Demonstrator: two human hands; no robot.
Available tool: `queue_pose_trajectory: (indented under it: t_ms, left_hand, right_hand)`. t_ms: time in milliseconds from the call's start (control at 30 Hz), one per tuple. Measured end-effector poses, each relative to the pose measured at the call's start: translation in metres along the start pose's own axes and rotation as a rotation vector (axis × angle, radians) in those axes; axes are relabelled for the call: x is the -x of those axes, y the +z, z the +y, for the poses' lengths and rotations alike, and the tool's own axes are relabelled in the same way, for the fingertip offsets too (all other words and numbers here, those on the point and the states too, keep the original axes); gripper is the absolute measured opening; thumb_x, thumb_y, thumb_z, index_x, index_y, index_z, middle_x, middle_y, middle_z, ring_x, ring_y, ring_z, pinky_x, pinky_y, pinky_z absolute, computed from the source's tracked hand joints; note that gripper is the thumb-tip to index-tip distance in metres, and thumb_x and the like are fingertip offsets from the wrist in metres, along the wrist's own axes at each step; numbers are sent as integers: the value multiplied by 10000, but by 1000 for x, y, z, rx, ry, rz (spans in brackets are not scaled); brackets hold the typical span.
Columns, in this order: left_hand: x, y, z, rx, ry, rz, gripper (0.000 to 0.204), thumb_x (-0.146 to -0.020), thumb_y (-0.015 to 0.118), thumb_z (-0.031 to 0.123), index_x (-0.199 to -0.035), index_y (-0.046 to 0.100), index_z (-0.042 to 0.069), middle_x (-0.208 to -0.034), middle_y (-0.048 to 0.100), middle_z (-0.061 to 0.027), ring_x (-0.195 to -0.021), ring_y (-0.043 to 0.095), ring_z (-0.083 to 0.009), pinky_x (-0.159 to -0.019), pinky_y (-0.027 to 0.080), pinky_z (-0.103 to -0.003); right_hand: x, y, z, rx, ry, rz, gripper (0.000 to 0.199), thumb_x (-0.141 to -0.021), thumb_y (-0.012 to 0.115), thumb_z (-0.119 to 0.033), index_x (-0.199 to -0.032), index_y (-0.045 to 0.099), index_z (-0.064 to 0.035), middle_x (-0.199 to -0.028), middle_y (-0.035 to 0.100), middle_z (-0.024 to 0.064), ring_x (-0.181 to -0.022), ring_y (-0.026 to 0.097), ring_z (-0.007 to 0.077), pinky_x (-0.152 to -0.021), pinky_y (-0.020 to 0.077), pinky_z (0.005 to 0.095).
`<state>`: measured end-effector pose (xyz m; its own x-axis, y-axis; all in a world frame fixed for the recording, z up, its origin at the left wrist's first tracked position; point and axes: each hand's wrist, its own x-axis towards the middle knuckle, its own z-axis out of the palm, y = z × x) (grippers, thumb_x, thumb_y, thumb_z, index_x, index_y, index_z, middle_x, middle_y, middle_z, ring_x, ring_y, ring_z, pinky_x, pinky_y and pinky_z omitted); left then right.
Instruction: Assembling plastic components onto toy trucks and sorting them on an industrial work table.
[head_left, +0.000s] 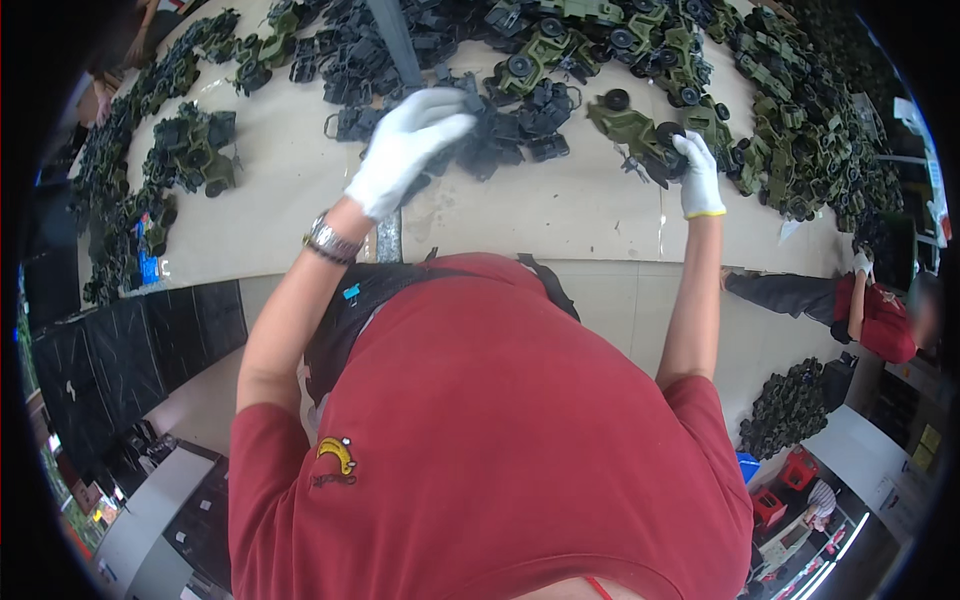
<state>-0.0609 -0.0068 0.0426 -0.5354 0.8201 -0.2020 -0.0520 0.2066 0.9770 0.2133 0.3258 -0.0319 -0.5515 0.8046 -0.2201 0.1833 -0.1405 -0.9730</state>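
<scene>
Left edge of bench: green toy vehicles | my left hand hovers over black parts, grip I can't tell | bare room along near edge | my right hand grasps green toy car | right edge: green heap

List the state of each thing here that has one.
Left hand: gloved, raised over black parts; grip unclear
Right hand: gloved, closed on green toy vehicle
Green toy vehicle: held, wheels showing
Black parts: loosely heaped
Green vehicle pile at right: jumbled
Wristwatch: worn
Tabletop: dark-specked
</scene>
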Motion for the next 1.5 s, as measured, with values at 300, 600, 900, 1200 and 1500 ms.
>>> queue_pose_trajectory:
  t_ms: [300, 600, 900, 1200, 1500]
  left_hand:
    - [-50, 10, 17, -520, 1, -999, 861, -740, 884, 335, -1420, 492, -17, -1309, 636, -146, -1186, 589, -209, -1039, 462, -357]
    - [-5, -71, -50, 803, -344, -175, 421, -960, 662, 323, -1227, 641, -3, -1135, 701, -136, -1041, 692, -235, -935, 567, -423]
    - [30, -80, -66, 1054, -361, -60, 337, -985, 631, 290, -1196, 644, 27, -1145, 697, -112, -1056, 682, -257, -933, 562, -416]
    - [39, -69, -68, 1030, -352, -79, 331, -1002, 607, 285, -1209, 644, 29, -1136, 698, -87, -1044, 684, -218, -923, 569, -391]
    - [31, -39, -57, 1007, -379, -27, 291, -958, 691, 295, -1161, 642, 91, -1081, 694, -54, -1008, 670, -191, -912, 557, -371]
  right_hand:
    - [65, 146, -90, 68, -154, -802, 304, -904, 631, -306, -1087, 677, -67, -902, 612, -52, -741, 495, 51, -654, 376, 208]
    - [-41, 128, 78, 906, -82, 28, 573, -799, 791, -411, -1234, 647, -67, -1212, 680, 122, -987, 679, 305, -795, 550, 400]
    - [-6, 176, 141, 1263, -125, 134, 671, -765, 797, -417, -1269, 560, -42, -1220, 605, 190, -1150, 584, 389, -984, 495, 458]
    - [16, 99, 165, 292, 484, 156, 581, -975, 472, -506, -1149, 648, 19, -996, 691, 231, -826, 696, 323, -769, 582, 431]
    - [47, 120, 158, 1340, -202, -125, 785, -758, 835, -385, -1449, 502, -219, -1385, 497, 203, -1198, 503, 449, -1011, 466, 509]
